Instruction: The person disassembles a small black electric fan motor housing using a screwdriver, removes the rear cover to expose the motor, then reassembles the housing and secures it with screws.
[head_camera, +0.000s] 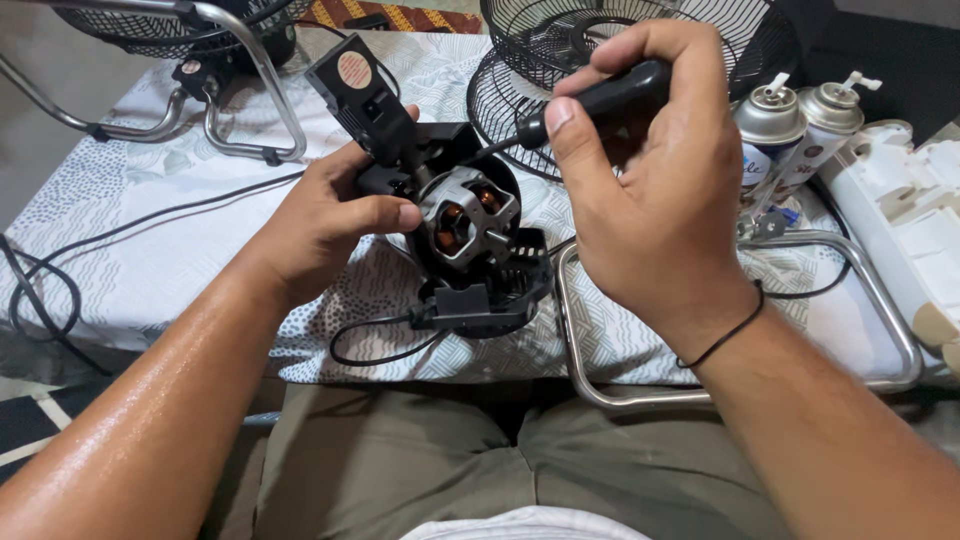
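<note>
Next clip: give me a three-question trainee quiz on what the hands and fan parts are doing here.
1. True or false: the right hand grips a black-handled screwdriver.
2. What does the left hand steady?
A. a spray can
B. the fan motor
C. the fan grille
3. Fill in: two spray cans stand to the ____ of the right hand.

Key: 1 true; 2 B; 3 right.

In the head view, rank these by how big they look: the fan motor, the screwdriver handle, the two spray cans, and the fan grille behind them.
1. Fan grille, partly hidden by the right hand.
2. Fan motor, steadied by the left hand.
3. Spray cans: the two look alike, unranked.
4. Screwdriver handle, mostly covered by the grip.
</note>
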